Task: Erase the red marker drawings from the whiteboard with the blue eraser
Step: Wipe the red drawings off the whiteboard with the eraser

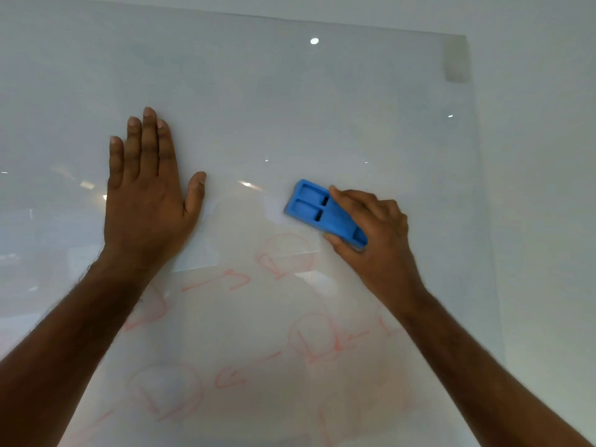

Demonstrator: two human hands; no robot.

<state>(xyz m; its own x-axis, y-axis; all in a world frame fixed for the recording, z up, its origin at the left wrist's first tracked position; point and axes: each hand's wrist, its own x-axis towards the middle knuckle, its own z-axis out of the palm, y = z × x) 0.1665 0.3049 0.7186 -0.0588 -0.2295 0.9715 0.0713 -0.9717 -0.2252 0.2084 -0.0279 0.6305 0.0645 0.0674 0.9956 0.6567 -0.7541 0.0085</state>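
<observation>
A glossy whiteboard (290, 108) fills most of the view. Faint red marker drawings (285, 254), circles with strokes and squiggles, cover its lower half between my arms. My right hand (374, 233) holds the blue eraser (317, 209) flat against the board, just above and to the right of the topmost red circle. The eraser's far end sticks out up and to the left of my fingers. My left hand (148, 195) lies flat on the board with fingers spread, to the left of the eraser, holding nothing. My left forearm hides part of a drawing at the lower left.
The board's right edge (477, 188) runs down beside a plain pale wall (541, 156). A strip of clear tape (456, 64) sits at the board's top right corner. Ceiling lights reflect in the glossy surface.
</observation>
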